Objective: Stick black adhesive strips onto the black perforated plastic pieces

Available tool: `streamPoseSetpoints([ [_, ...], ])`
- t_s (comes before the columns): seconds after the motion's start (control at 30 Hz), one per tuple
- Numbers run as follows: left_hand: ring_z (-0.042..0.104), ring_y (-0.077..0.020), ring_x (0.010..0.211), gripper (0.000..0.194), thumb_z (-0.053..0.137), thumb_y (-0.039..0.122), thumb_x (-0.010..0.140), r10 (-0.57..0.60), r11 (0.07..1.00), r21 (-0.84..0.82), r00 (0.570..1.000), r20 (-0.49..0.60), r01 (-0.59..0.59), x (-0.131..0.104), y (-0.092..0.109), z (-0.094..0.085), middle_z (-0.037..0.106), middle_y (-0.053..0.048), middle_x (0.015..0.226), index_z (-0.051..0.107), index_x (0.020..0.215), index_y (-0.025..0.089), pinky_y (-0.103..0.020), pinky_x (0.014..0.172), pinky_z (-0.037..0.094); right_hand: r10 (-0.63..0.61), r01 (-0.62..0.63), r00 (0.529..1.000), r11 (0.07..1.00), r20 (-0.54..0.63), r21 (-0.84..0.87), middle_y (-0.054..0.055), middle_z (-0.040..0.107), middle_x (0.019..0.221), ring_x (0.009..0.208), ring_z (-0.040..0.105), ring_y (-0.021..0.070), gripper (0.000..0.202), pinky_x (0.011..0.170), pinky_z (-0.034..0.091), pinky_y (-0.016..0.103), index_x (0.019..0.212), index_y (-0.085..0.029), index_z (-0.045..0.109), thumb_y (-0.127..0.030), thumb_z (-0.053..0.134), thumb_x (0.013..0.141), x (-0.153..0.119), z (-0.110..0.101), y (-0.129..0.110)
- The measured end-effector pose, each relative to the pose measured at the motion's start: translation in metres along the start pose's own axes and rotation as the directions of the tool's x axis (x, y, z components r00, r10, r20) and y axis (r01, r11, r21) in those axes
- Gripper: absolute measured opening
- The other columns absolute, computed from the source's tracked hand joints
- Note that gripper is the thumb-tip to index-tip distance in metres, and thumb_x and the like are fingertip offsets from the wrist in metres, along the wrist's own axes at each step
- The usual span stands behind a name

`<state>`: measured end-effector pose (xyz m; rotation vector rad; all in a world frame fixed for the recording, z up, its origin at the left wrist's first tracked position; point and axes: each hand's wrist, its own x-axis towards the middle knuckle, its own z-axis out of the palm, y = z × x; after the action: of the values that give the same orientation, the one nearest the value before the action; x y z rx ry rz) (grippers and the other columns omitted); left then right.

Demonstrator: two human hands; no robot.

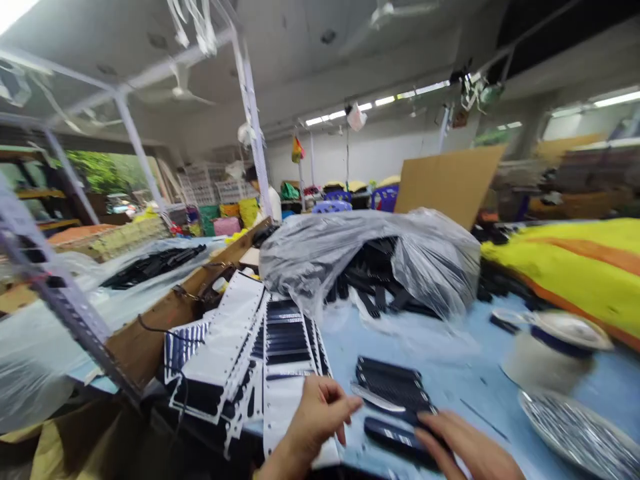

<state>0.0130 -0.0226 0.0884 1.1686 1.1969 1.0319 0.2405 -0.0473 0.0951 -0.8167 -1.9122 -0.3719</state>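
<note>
My left hand (320,420) is over the front of the blue table, its thumb and fingers curled in a pinch. Whatever it may hold is too small or hidden to tell. At the lower right, my right hand (467,443) has its fingers closed at the black end of a knife-like piece with a curved silver blade (377,399). Several black, ridged handle-like pieces (390,377) lie side by side just behind the blade. A smooth black piece (397,437) with small silver marks is in front, partly under my right fingers.
White printed sheets (225,333) with scalloped edges lie left, beside a wooden board (150,333). Grey plastic (310,247) covers a heap of black parts (375,273). On the right are a dish of thin metal pieces (580,433), a whitish container (550,360) and a yellow sack (580,260).
</note>
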Motion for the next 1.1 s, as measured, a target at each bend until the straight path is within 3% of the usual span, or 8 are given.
streamPoseSetpoints([
  [0.1,0.040,-0.0070,0.034,0.047,0.068,0.056,0.065,0.103,0.979,0.183,0.992,-0.073,-0.088,-0.001,-0.002,-0.007,0.042,0.004,0.036,0.051,0.043,0.018,-0.020,0.039,0.029,0.176,-0.176,0.982,0.984,0.069,-0.008,0.004,0.074,0.070,0.061,0.071,0.0186,0.016,0.058,0.058,0.026,0.086,-0.021,0.074,-0.024,0.060,0.093,-0.002,-0.027,0.007],
  [0.23,0.051,-0.0112,0.046,0.030,0.066,0.044,0.068,0.244,0.921,0.334,0.965,-0.094,-0.200,0.014,-0.020,-0.014,0.055,0.002,0.048,0.061,0.055,0.017,-0.022,0.048,0.038,0.526,-0.529,0.831,0.848,0.181,-0.033,0.006,0.076,0.080,0.068,0.071,0.0189,0.016,0.055,0.057,0.026,0.090,-0.020,0.074,-0.029,0.061,0.091,-0.015,-0.050,0.027],
  [0.33,0.054,-0.0124,0.050,0.020,0.067,0.037,0.068,0.270,0.865,0.441,0.963,-0.006,-0.240,0.018,-0.033,-0.013,0.060,0.001,0.054,0.065,0.062,0.017,-0.023,0.050,0.040,0.636,-0.640,0.745,0.767,0.203,-0.051,0.004,0.075,0.071,0.058,0.069,0.0179,0.020,0.049,0.055,0.026,0.084,-0.021,0.075,-0.035,0.062,0.089,-0.035,-0.050,0.035],
  [0.43,0.060,-0.0144,0.055,0.019,0.072,0.032,0.064,0.273,0.807,0.511,0.954,0.123,-0.296,0.021,-0.040,-0.007,0.068,-0.002,0.064,0.070,0.075,0.017,-0.024,0.054,0.044,0.663,-0.671,0.708,0.739,0.243,-0.060,0.003,0.075,0.068,0.053,0.067,0.0173,0.019,0.049,0.055,0.026,0.083,-0.021,0.075,-0.033,0.062,0.088,-0.051,-0.039,0.037],
  [0.57,0.062,-0.0160,0.058,0.024,0.074,0.035,0.067,0.290,0.730,0.593,0.939,0.183,-0.341,0.034,-0.045,-0.002,0.071,-0.004,0.069,0.072,0.082,0.017,-0.026,0.058,0.046,0.658,-0.668,0.704,0.741,0.267,-0.067,0.004,0.076,0.071,0.054,0.067,0.0170,0.019,0.049,0.054,0.026,0.083,-0.019,0.075,-0.031,0.060,0.088,-0.055,-0.023,0.043],
  [0.77,0.058,-0.0141,0.052,0.017,0.068,0.032,0.074,0.159,0.759,0.607,0.971,0.179,-0.236,0.061,-0.046,0.003,0.063,0.000,0.055,0.071,0.077,0.015,-0.024,0.055,0.043,0.640,-0.657,0.704,0.751,0.309,-0.058,0.003,0.073,0.065,0.050,0.064,0.0161,0.024,0.046,0.052,0.026,0.080,-0.019,0.073,-0.034,0.058,0.089,-0.052,-0.009,0.052],
  [0.93,0.055,-0.0118,0.051,0.017,0.075,0.026,0.068,0.072,0.774,0.610,0.980,0.184,-0.171,0.067,-0.045,0.006,0.061,0.003,0.055,0.072,0.080,0.015,-0.022,0.054,0.041,0.638,-0.668,0.686,0.743,0.351,-0.046,0.002,0.073,0.068,0.056,0.068,0.0167,0.016,0.050,0.054,0.025,0.082,-0.020,0.071,-0.029,0.060,0.089,-0.059,-0.010,0.033],
  [1.1,0.053,-0.0120,0.052,0.028,0.079,0.038,0.067,0.060,0.778,0.590,0.961,0.270,-0.214,0.052,-0.035,-0.002,0.060,0.002,0.057,0.073,0.082,0.015,-0.023,0.051,0.041,0.613,-0.642,0.724,0.767,0.316,-0.016,0.002,0.074,0.070,0.059,0.070,0.0162,0.017,0.054,0.055,0.023,0.082,-0.021,0.070,-0.024,0.056,0.091,-0.057,-0.004,0.015],
])
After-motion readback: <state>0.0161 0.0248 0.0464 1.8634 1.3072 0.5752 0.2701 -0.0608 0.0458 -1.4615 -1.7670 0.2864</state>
